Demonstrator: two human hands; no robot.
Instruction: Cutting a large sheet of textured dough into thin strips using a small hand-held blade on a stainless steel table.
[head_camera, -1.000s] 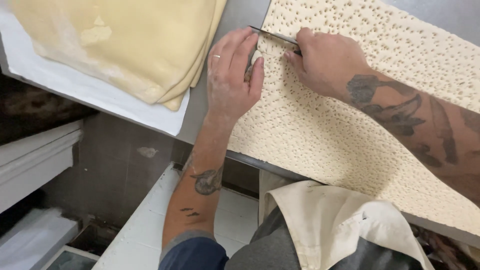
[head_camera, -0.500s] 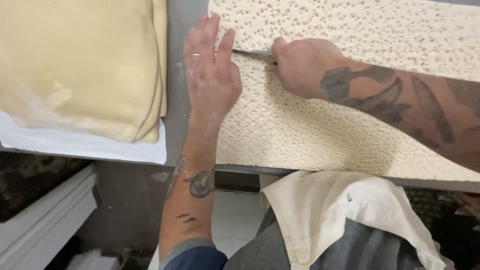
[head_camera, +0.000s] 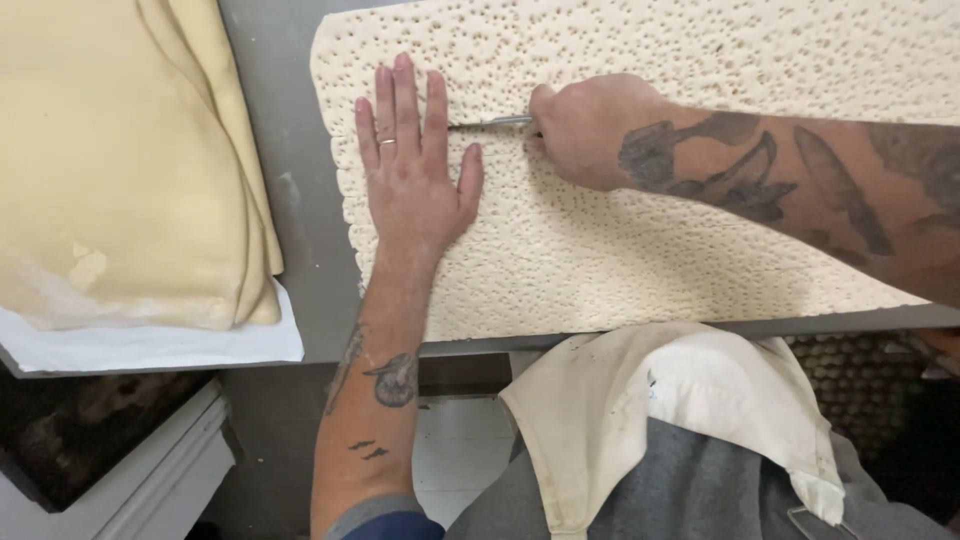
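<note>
**Knife Between Hands on Docked Dough**

The left hand (head_camera: 415, 165) lay flat, fingers spread, on the perforated dough sheet (head_camera: 640, 240). The right hand (head_camera: 590, 125) gripped a knife (head_camera: 495, 123), apparently cutting, just beside the left fingertips.

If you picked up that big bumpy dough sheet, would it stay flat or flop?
The dough sheet would probably flop: it looks thin and soft, and the left hand presses it flat while the right hand cuts it with a knife. It may stretch or tear along that slit.

Grey steel worktable (head_camera: 300, 190) (white tiled floor (head_camera: 460, 455) below)
</note>
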